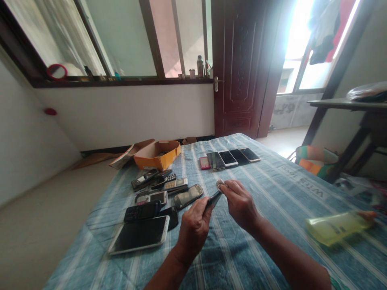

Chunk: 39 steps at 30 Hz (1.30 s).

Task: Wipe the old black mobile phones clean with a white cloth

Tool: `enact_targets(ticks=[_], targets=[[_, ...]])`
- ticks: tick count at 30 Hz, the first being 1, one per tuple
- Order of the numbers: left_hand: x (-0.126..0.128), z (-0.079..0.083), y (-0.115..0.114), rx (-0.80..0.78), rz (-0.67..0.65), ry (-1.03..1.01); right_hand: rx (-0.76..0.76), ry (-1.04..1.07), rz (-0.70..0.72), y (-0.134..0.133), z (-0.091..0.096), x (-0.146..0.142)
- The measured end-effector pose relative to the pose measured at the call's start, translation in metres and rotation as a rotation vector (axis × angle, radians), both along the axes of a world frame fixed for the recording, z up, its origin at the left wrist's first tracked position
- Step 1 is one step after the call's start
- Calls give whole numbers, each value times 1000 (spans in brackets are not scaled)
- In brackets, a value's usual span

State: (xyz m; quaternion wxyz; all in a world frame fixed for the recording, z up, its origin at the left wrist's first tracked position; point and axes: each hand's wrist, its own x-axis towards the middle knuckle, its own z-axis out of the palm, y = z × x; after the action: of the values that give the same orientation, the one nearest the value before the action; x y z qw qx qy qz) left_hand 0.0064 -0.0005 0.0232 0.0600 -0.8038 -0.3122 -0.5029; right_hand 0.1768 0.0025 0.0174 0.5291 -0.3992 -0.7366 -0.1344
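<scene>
Fingers (205, 203) of the left hand (194, 224) clamped on the near end of a dark phone (214, 198), tilted and seen almost edge-on, just above the bed cover. Fingertips of the right hand (242, 204) pinched together on a wad of white cloth (219, 185), right at the far end of the same phone; exact contact between cloth and phone too small to tell. Below both hands, a blue striped bed cover (242, 249). Just left of the left hand, a rounded grey phone (189, 196) lying flat, then a small black phone (170, 217) partly behind a white-edged tablet (139, 235), screen up. Close behind the tablet, a black keypad phone (142, 211); farther back, a crowded group of older phones (175, 184), some overlapping. Beyond the group, near the far left edge, an open orange box (159, 162), with a loose cardboard flap (133, 153) beside it. Ahead of the hands, well apart from the heap, a side-by-side row: a small pink-red object (204, 163), a dark-screened phone (216, 160), a white phone (229, 158) and two more dark-screened phones (249, 155). Far to the right, on its side, a blurred yellow container (335, 228). Past the cover, a dark red door (238, 68).
</scene>
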Motion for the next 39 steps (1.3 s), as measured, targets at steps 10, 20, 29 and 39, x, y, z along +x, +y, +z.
enact_targets(ticks=[10,20,29,39], targets=[[-4,4,-2,-104,-61,-13,96,-135,59,-20,7,-15],[-2,3,-4,-70,-35,31,80,-8,47,-11,7,-5],[-3,3,-2,-21,-14,38,54,-63,11,-6,2,-1],[-3,5,-2,-22,-29,40,48,54,148,-9,7,-5]])
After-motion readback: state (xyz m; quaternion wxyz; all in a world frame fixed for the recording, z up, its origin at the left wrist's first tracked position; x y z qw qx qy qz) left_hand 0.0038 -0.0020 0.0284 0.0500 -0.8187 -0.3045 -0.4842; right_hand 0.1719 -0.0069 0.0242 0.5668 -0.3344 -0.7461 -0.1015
